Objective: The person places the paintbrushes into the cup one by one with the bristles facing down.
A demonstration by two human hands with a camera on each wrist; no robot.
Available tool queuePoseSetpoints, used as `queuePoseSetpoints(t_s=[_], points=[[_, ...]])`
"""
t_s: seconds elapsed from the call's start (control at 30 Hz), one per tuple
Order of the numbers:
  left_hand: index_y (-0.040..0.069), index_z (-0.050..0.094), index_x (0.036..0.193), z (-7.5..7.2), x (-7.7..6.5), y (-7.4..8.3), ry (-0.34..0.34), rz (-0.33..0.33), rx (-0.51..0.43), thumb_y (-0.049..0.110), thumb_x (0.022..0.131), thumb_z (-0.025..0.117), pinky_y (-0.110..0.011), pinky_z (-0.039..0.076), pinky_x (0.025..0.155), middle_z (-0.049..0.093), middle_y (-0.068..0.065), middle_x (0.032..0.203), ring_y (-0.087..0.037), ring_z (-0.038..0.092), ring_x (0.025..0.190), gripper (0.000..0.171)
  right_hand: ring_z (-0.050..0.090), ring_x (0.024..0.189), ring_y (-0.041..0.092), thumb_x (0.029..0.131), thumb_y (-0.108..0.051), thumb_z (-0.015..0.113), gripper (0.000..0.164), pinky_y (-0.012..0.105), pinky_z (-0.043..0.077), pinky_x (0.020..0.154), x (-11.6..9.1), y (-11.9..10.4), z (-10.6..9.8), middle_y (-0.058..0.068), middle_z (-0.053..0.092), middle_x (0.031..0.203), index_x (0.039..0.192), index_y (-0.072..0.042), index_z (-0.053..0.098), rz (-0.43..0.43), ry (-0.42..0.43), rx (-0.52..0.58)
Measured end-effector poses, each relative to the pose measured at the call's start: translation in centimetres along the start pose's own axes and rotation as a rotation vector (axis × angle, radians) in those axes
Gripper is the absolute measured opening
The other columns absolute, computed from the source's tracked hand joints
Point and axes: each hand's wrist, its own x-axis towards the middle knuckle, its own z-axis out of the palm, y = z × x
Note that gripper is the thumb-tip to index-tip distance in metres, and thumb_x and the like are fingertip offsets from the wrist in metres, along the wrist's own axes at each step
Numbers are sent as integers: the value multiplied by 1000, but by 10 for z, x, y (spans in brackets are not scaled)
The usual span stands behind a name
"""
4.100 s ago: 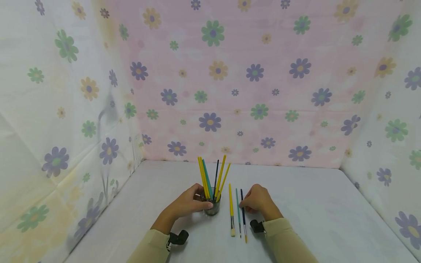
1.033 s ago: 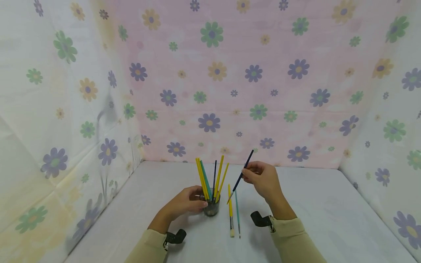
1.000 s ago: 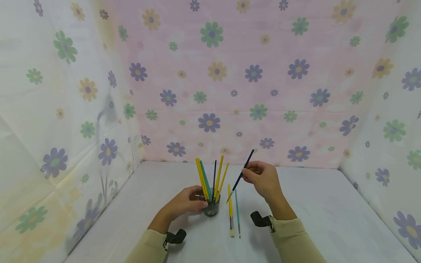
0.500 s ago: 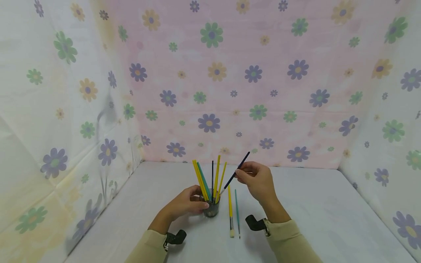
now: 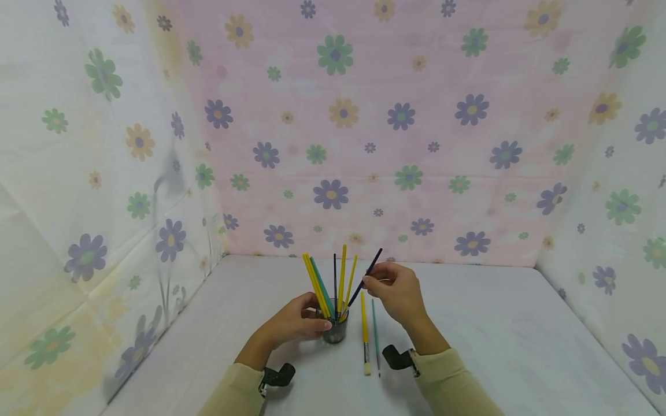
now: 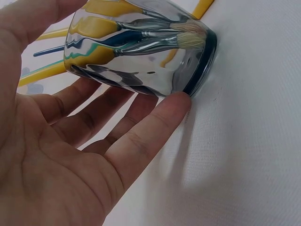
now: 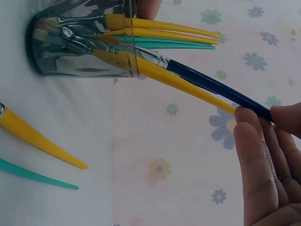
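Observation:
A clear glass stands on the table with several paintbrushes in it, bristles down and yellow, teal and dark handles up. My left hand holds it from the left, thumb on the near side; in the left wrist view the fingers lie along the glass wall. Between thumb and fingertips, my right hand pinches a dark blue paintbrush by its handle. That brush slants down to the left, and the right wrist view shows its bristles inside the mouth of the glass, its metal ferrule crossing the rim.
Right of the glass, a yellow flat paintbrush and a thin teal paintbrush lie side by side on the white table. Flower-patterned cloth hangs behind the table and along both sides.
The right hand has picked the dark blue brush up from the table and carried it left and down, its bristles entering the glass. The left hand stays at the glass; the standing brushes lean slightly more left.

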Motion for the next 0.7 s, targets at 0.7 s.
queuePoseSetpoints(t_s=[0.7], points=[[9, 55, 136, 1, -1, 2, 5, 0, -3, 31, 87, 85, -40, 62, 89, 64, -10, 127, -25, 67, 111, 61, 77, 86, 24, 92, -17, 77, 13, 33, 64, 73, -2, 20, 24, 2, 75, 94, 103, -10, 74, 38, -72, -120]])
